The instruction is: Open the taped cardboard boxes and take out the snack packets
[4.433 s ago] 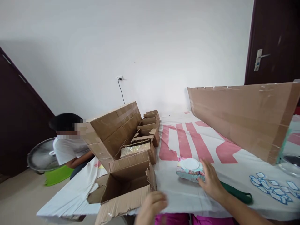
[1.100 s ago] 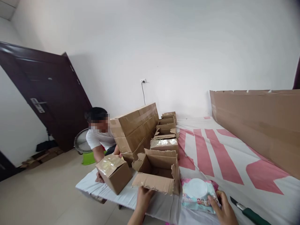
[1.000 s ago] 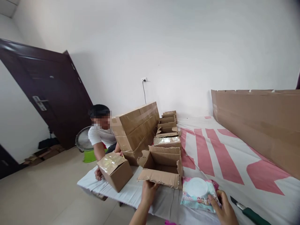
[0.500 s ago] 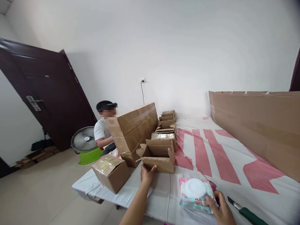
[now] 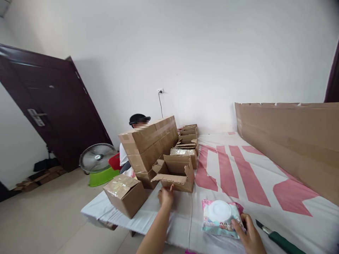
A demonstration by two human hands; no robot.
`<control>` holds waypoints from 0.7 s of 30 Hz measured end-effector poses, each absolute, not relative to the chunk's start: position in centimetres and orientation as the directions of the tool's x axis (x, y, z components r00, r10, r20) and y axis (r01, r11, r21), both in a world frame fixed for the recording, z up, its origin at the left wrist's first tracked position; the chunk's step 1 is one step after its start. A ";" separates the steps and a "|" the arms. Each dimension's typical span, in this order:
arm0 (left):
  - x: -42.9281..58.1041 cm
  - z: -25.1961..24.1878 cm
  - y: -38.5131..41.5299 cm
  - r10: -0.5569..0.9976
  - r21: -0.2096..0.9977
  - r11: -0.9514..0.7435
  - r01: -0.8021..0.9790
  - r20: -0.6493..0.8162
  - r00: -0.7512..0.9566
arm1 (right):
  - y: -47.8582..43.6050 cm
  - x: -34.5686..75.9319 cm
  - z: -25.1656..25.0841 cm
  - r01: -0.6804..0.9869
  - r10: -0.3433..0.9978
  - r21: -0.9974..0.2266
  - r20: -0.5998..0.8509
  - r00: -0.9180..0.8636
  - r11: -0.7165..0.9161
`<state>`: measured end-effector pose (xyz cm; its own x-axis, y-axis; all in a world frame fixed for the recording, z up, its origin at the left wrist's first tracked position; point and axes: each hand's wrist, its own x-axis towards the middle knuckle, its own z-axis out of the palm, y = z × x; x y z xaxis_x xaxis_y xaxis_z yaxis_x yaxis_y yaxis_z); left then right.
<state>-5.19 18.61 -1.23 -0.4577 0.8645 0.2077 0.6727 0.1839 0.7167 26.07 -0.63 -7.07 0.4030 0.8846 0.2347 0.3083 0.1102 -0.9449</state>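
Note:
My left hand (image 5: 166,196) is stretched forward, its fingers resting against the near flap of an open, empty cardboard box (image 5: 176,173) on the white and red table cover (image 5: 233,176). My right hand (image 5: 249,235) lies at the lower right, fingers pressed on the corner of a pastel pack of wet wipes (image 5: 219,218) with a round white lid. A taped, shut cardboard box (image 5: 125,194) stands at the table's left corner.
A row of small boxes (image 5: 186,141) and a large stack of cartons (image 5: 148,144) run along the left edge. Another person (image 5: 132,141) sits behind them beside a fan (image 5: 96,158). A green-handled knife (image 5: 278,240) lies beside my right hand. A long cardboard sheet (image 5: 288,141) stands at right.
The open box has slid away from me, my left hand following its flap. The other person set the taped box on the table corner and drew back behind the cartons.

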 end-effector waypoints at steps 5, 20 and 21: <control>-0.2 -2.4 13.4 0.949 0.800 -0.030 0.600 0.212 -0.235 | -0.8 26.2 -7.0 0.308 0.902 -0.940 0.253 0.350 0.144; -6.5 0.2 8.9 0.916 0.695 -0.399 0.598 0.338 0.218 | -1.2 25.5 -6.7 0.672 0.862 -0.585 0.479 -0.165 0.454; -8.1 0.2 9.7 0.921 0.662 -0.355 0.660 0.370 0.124 | -1.1 25.4 -6.6 0.681 0.854 -0.569 0.494 -0.165 0.461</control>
<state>-8.10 9.66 0.22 0.1245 0.9208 0.3697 0.6600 -0.3550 0.6621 25.39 -1.15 -6.61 -0.1648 0.8539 0.4937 0.6811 0.4606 -0.5692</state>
